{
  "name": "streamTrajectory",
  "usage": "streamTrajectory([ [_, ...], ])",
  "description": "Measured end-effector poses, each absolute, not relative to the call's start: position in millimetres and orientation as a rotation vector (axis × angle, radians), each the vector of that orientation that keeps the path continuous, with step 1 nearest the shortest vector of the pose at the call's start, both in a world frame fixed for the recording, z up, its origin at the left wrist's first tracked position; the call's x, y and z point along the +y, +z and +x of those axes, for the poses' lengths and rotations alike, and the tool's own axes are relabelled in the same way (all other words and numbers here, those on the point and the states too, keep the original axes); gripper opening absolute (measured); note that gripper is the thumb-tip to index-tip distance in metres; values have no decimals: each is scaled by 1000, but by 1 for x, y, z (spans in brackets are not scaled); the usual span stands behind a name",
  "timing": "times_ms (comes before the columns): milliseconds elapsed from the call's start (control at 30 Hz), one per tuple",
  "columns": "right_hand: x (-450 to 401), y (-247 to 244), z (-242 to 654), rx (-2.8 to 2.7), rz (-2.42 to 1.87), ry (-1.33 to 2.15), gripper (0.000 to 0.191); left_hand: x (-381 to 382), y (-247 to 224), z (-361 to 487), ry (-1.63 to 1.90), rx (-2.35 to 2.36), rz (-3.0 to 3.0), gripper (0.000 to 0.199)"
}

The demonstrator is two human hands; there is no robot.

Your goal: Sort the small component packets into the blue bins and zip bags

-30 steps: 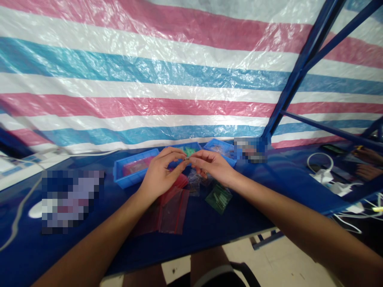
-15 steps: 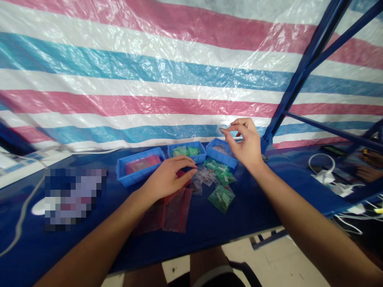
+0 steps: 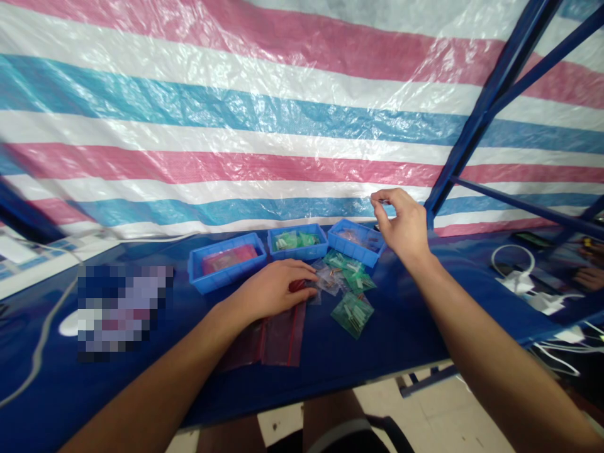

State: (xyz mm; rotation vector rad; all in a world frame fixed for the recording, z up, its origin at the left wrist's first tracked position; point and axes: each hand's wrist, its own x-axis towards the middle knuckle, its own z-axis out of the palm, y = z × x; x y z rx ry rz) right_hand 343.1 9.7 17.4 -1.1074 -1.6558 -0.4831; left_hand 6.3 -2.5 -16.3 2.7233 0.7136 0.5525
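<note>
My left hand (image 3: 278,286) rests palm down over the red zip bags (image 3: 283,340), its thumb and fingers apart. Something dark red shows between them, partly hidden. Raised above the right end of the bins, my right hand (image 3: 406,226) pinches a small clear plastic bag at its fingertips, mostly covered by the fingers. Beside my left fingertips lie clear bags (image 3: 330,277) with small parts in them. Green bags of small parts (image 3: 353,313) lie to their right.
Three blue bins stand in a row: one with red bags (image 3: 226,270), one with green bags (image 3: 298,253), one with clear bags (image 3: 357,253). White cables and chargers (image 3: 519,280) lie at right, near a blue metal frame (image 3: 472,145). Another person's hand (image 3: 589,277) shows at the far right.
My right hand has moved right and away from above the right bin, still pinching. My left hand has shifted slightly down and right, and more of the middle bin shows.
</note>
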Motion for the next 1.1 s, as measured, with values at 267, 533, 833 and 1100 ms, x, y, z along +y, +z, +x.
streamTrajectory([
  [267,15,7,341,-1917,-1283,-237,25,-3,-14,7,536,756,2706,23],
  [533,6,5,320,-1884,-1196,-113,25,-2,-17,7,559,913,2655,22],
  [833,-6,-7,284,-2053,-921,94,19,-11,-7,9,489,924,2581,32],
  [1100,-12,-12,271,-2014,-912,290,20,-11,-9,12,790,874,2350,35],
])
